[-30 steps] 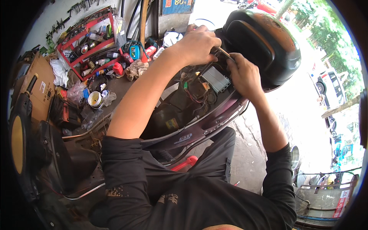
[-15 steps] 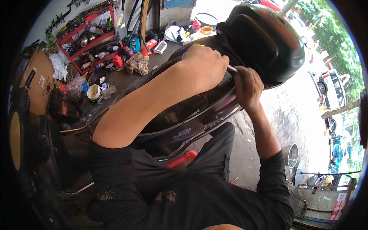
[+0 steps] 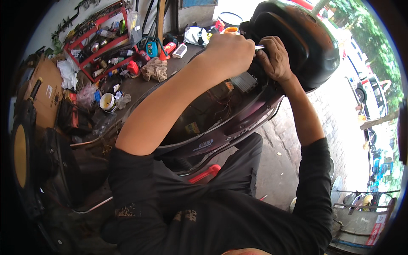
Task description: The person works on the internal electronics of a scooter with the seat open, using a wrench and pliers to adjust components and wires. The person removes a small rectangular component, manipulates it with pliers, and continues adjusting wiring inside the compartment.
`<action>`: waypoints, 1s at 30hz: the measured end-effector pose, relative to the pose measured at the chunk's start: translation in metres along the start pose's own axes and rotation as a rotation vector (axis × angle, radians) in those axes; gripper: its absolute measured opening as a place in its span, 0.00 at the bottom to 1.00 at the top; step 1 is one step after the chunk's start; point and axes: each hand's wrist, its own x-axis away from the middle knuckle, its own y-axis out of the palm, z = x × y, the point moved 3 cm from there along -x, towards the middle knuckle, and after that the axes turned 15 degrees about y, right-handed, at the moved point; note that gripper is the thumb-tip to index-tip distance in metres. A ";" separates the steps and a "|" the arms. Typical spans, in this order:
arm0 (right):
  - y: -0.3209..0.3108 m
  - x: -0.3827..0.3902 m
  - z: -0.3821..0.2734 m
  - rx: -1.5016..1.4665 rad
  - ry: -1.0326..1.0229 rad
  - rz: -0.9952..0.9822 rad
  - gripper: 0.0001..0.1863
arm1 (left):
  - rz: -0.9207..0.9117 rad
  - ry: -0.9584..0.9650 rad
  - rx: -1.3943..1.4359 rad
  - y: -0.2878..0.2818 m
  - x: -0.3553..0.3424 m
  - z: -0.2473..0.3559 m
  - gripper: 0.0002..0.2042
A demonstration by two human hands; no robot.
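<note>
My left hand [image 3: 235, 52] is closed in a fist around a slim shiny metal tool [image 3: 259, 47], its kind mostly hidden by the fingers. The bare end points at my right hand [image 3: 275, 59], whose thumb is spread from its bent fingers, with the tool end in the gap. Both hands are above the rear of a dark scooter [image 3: 212, 144], beside its black top case [image 3: 297, 42]. Below them the scooter's body is uncovered, showing a finned silver box [image 3: 245, 82] and loose thin wires [image 3: 222, 111].
A red rack [image 3: 87, 70] full of bottles and cans stands at the back left. Near it are a crumpled rag [image 3: 154, 69], a white tub [image 3: 108, 102] and a cardboard box [image 3: 47, 93]. A red object [image 3: 207, 173] lies between my legs. Parked vehicles stand outside, right.
Both hands have risen away from the scooter's opening, uncovering the finned box. My right hand's thumb and fingers have spread, and the metal tool now extends from my left fist.
</note>
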 end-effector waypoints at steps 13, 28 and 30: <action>-0.010 0.054 -0.089 0.304 0.574 -0.003 0.27 | 0.547 0.440 -0.056 0.050 -0.022 -0.048 0.08; 0.001 0.015 -0.055 0.214 0.284 0.031 0.20 | 0.478 0.261 -0.385 0.025 0.022 -0.043 0.16; 0.016 -0.017 -0.017 0.300 0.261 -0.025 0.19 | 0.426 0.156 -0.386 0.025 0.014 -0.046 0.16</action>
